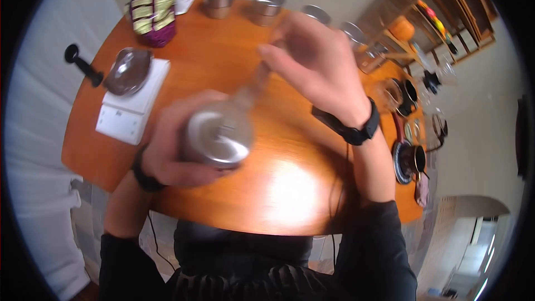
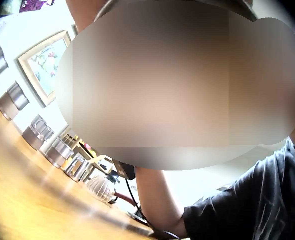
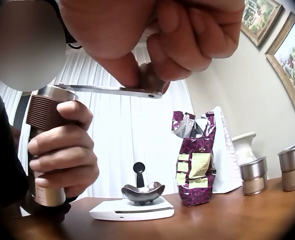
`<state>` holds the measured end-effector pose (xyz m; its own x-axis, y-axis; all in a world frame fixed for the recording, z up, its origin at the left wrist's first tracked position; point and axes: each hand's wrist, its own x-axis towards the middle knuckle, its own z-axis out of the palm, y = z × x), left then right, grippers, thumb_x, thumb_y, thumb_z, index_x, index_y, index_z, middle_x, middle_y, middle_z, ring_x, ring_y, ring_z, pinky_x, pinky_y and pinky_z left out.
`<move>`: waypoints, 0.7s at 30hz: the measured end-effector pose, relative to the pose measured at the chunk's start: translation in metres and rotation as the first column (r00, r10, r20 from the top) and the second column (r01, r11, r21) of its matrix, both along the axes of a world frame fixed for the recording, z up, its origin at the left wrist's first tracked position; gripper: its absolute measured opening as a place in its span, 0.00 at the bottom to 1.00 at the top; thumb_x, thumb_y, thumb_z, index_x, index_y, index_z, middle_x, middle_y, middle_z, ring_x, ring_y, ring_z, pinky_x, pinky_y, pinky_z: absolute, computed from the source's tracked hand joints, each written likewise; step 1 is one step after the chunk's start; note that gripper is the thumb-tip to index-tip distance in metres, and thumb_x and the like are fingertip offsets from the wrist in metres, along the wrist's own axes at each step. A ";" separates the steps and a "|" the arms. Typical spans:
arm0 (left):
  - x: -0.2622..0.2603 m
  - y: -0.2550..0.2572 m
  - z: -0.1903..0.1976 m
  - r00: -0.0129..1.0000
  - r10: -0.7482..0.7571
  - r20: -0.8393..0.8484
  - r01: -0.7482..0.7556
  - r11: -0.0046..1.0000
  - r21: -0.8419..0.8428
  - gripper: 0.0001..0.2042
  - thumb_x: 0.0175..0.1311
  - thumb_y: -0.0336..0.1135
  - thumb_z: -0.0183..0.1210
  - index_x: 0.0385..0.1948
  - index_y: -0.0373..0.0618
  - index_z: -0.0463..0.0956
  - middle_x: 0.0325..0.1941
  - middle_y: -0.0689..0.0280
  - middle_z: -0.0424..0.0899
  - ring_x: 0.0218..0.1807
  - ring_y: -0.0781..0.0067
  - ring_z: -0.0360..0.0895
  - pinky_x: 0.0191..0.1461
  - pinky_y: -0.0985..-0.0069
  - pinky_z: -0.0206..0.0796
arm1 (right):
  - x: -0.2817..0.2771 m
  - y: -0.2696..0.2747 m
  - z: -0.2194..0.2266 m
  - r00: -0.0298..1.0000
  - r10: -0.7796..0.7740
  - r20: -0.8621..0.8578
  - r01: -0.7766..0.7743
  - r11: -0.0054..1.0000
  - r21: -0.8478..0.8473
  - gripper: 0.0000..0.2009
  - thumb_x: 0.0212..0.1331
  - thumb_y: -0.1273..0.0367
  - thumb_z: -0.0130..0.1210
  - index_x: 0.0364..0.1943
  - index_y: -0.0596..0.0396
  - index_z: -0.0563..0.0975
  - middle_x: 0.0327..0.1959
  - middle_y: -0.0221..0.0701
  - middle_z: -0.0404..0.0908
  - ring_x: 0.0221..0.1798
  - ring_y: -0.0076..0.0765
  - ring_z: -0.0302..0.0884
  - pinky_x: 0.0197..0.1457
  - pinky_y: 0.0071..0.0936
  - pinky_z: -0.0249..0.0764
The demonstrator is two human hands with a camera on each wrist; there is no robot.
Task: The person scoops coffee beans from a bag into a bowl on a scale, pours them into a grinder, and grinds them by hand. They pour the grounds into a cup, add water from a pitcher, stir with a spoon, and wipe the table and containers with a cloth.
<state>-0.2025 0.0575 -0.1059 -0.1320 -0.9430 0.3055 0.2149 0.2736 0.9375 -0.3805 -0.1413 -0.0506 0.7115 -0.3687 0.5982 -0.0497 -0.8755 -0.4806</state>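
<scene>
Your left hand (image 1: 170,145) is wrapped round the metal cylinder (image 1: 220,136), left of centre in the head view. Your right hand (image 1: 320,64), upper centre, pinches the knob (image 3: 148,77) of its crank (image 3: 112,91). The crank is already seated on top; what the cylinder holds is hidden. At upper left, the dish (image 1: 129,71) sits on the white scale (image 1: 120,125), its contents unclear, and the purple bag (image 1: 154,17) stands beyond, near the metal cups (image 1: 219,1).

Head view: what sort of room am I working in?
Probably a home dining room: a wooden table, a white curtain hanging behind it, and framed pictures on the wall.
</scene>
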 end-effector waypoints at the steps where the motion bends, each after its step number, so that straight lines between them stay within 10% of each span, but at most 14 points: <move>1: 0.003 0.003 0.003 0.992 -0.031 -0.125 0.047 0.991 0.125 0.44 0.44 0.45 0.84 0.61 0.34 0.67 0.42 0.59 0.85 0.37 0.74 0.83 0.39 0.77 0.74 | 0.001 0.000 0.001 1.000 -0.009 0.022 0.008 1.000 0.028 0.13 0.60 0.59 0.68 0.35 0.52 0.80 0.14 0.31 0.76 0.18 0.38 0.78 0.24 0.34 0.69; 7: 0.002 -0.008 -0.001 0.916 0.315 0.250 -0.290 0.948 -0.133 0.39 0.43 0.30 0.82 0.60 0.37 0.69 0.38 0.64 0.84 0.36 0.78 0.81 0.36 0.80 0.73 | -0.005 0.007 0.017 0.985 -0.155 -0.078 0.158 0.987 0.034 0.12 0.57 0.61 0.66 0.31 0.56 0.79 0.13 0.34 0.76 0.18 0.46 0.76 0.28 0.38 0.72; 13: 0.010 -0.021 -0.003 0.716 0.677 0.170 -0.663 0.736 -0.138 0.26 0.56 0.24 0.70 0.58 0.37 0.73 0.42 0.64 0.85 0.38 0.78 0.82 0.40 0.81 0.74 | -0.016 0.019 0.030 0.974 -0.181 -0.139 0.160 0.976 -0.148 0.12 0.57 0.62 0.66 0.31 0.56 0.79 0.16 0.37 0.79 0.22 0.51 0.80 0.29 0.43 0.75; 21: 0.013 -0.034 -0.012 0.580 0.778 0.241 -0.783 0.614 -0.099 0.18 0.61 0.26 0.71 0.52 0.38 0.77 0.44 0.68 0.83 0.44 0.80 0.79 0.48 0.77 0.73 | -0.019 0.068 0.023 0.975 0.109 -0.193 -0.160 0.948 -0.275 0.10 0.60 0.61 0.69 0.36 0.45 0.79 0.23 0.26 0.80 0.18 0.39 0.76 0.23 0.33 0.70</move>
